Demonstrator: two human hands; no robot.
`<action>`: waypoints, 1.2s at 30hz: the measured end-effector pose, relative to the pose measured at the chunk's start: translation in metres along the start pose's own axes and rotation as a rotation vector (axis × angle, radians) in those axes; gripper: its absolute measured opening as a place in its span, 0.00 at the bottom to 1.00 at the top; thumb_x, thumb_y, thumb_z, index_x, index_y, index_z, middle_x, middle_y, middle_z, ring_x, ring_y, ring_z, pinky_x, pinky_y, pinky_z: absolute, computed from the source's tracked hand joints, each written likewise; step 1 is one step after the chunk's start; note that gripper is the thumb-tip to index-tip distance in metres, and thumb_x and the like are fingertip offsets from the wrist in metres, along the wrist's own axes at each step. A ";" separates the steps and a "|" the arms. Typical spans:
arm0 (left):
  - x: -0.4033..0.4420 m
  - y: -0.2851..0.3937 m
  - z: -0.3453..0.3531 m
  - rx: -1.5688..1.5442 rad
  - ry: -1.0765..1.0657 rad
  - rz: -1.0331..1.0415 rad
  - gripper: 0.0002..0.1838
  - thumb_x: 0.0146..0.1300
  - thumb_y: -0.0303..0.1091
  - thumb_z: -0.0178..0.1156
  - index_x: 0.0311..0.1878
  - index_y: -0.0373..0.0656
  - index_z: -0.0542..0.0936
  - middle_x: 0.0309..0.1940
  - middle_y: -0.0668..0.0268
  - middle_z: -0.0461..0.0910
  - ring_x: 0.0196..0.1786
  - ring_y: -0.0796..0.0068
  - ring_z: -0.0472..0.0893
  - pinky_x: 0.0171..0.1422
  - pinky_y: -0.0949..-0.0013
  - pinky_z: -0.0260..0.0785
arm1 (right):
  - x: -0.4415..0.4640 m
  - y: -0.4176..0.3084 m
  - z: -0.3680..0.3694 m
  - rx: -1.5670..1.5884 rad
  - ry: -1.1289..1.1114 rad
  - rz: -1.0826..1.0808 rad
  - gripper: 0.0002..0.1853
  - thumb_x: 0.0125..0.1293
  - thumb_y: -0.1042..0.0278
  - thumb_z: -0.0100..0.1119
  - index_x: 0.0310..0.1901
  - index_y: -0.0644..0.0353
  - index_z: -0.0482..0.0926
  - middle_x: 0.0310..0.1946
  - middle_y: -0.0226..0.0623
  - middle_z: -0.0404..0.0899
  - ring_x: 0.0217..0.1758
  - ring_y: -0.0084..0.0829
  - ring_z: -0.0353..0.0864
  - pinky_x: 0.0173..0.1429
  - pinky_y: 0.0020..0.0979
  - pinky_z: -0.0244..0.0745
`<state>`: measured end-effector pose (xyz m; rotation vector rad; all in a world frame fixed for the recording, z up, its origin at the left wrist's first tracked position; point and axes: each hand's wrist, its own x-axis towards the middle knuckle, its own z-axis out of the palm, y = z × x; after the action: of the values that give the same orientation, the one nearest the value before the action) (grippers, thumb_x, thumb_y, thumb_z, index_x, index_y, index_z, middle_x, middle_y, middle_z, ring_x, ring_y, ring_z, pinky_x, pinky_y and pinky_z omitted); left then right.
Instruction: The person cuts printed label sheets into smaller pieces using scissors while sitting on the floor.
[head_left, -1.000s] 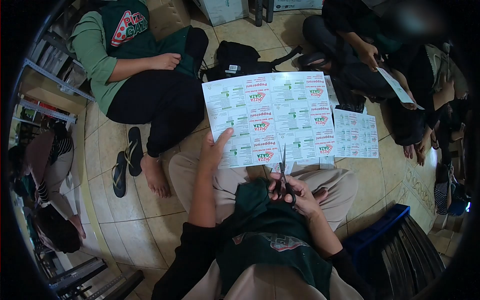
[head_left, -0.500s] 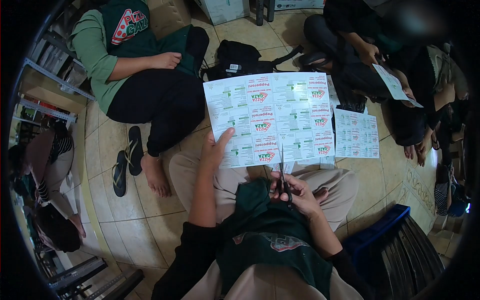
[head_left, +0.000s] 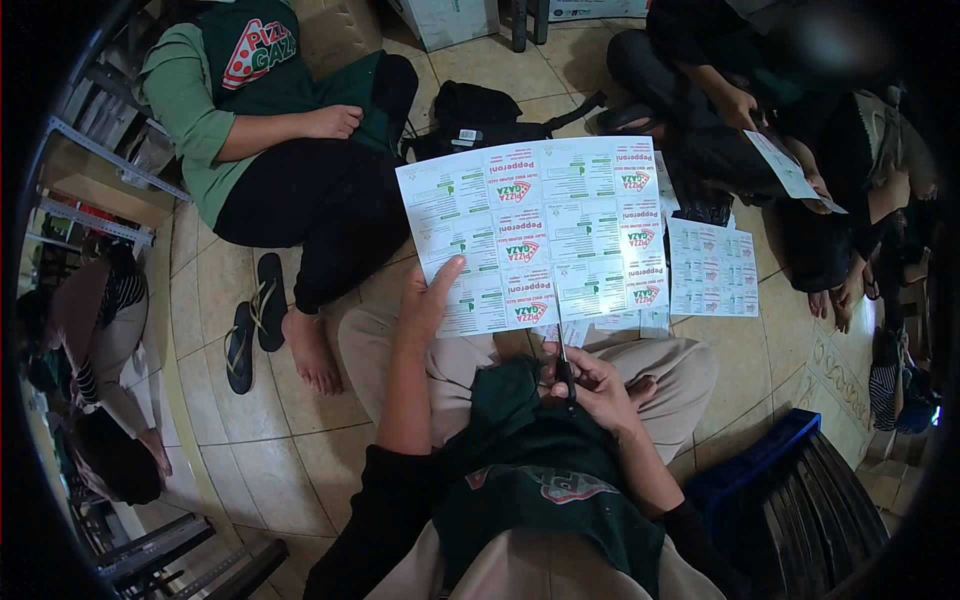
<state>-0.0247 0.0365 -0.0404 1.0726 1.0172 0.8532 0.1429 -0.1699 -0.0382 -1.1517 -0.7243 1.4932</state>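
Note:
My left hand (head_left: 428,298) is closed on the left edge of a large printed label sheet (head_left: 590,235), thumb on top. Rows of "Pepperoni" and "Pizza Gaza" labels cover the sheet. In my right hand (head_left: 602,388) is a pair of scissors (head_left: 565,377) with dark handles, fingers wrapped round the grips. Their blades point up into the sheet's near edge, where a short slit runs between two label columns. The blades look almost together. Beyond the sheet's right side, more printed sheets (head_left: 714,270) lie on the floor.
A seated person in a green sleeve (head_left: 190,90) is at the left, beside black flip-flops (head_left: 240,345). At upper right another person holds a printed sheet (head_left: 785,165). A black bag (head_left: 475,115) lies ahead, and a blue-edged dark crate (head_left: 770,470) stands at my right.
The scissor blades have come together, and a slit has opened in the sheet's near edge. The sheet's left part has shifted slightly left and tilted.

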 end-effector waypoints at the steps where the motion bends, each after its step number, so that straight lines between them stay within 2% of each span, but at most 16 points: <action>1: 0.000 0.000 0.000 -0.005 0.002 0.009 0.13 0.61 0.35 0.61 0.44 0.35 0.79 0.37 0.63 0.82 0.38 0.80 0.79 0.43 0.75 0.70 | 0.000 0.000 0.000 -0.004 0.011 0.002 0.30 0.58 0.77 0.63 0.63 0.60 0.67 0.38 0.25 0.74 0.37 0.13 0.70 0.44 0.16 0.66; 11: 0.000 0.001 0.000 -0.005 -0.004 0.016 0.13 0.61 0.34 0.61 0.44 0.35 0.79 0.37 0.63 0.82 0.37 0.81 0.79 0.42 0.75 0.71 | 0.001 0.003 -0.001 -0.027 0.018 0.007 0.29 0.59 0.76 0.63 0.63 0.59 0.67 0.38 0.26 0.75 0.35 0.13 0.70 0.42 0.17 0.67; 15: 0.001 0.001 -0.002 -0.009 -0.061 0.012 0.13 0.62 0.34 0.60 0.45 0.35 0.79 0.39 0.64 0.82 0.39 0.81 0.78 0.44 0.76 0.70 | 0.004 -0.004 0.004 0.045 0.029 0.046 0.29 0.59 0.75 0.63 0.63 0.60 0.67 0.38 0.26 0.75 0.36 0.14 0.71 0.42 0.17 0.67; 20: 0.000 -0.002 -0.002 -0.017 -0.127 0.032 0.13 0.62 0.33 0.60 0.46 0.35 0.78 0.40 0.65 0.81 0.41 0.81 0.78 0.46 0.76 0.70 | 0.009 -0.004 0.002 0.044 0.020 -0.018 0.28 0.59 0.73 0.64 0.62 0.61 0.68 0.39 0.28 0.75 0.36 0.15 0.72 0.40 0.19 0.69; 30: -0.001 -0.001 -0.002 -0.026 -0.130 0.006 0.13 0.62 0.32 0.60 0.47 0.35 0.78 0.40 0.64 0.81 0.40 0.81 0.78 0.45 0.76 0.70 | 0.010 0.000 0.003 0.028 0.051 0.010 0.26 0.60 0.76 0.61 0.61 0.61 0.69 0.37 0.26 0.74 0.33 0.15 0.73 0.37 0.20 0.71; 33: -0.002 0.002 0.000 -0.007 -0.127 -0.008 0.13 0.62 0.33 0.59 0.46 0.35 0.78 0.40 0.64 0.81 0.40 0.81 0.78 0.45 0.76 0.70 | 0.011 0.002 0.002 -0.011 0.042 -0.019 0.27 0.60 0.78 0.61 0.61 0.62 0.66 0.37 0.30 0.75 0.33 0.17 0.74 0.36 0.20 0.72; 36: 0.000 -0.002 -0.001 0.001 -0.122 0.005 0.13 0.62 0.33 0.59 0.46 0.35 0.78 0.40 0.64 0.81 0.40 0.81 0.78 0.45 0.76 0.70 | 0.011 0.004 0.006 -0.005 0.111 -0.139 0.28 0.58 0.80 0.61 0.60 0.61 0.63 0.38 0.35 0.76 0.32 0.18 0.76 0.35 0.20 0.73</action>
<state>-0.0256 0.0359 -0.0425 1.1149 0.9134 0.7814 0.1363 -0.1599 -0.0424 -1.1552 -0.7178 1.3019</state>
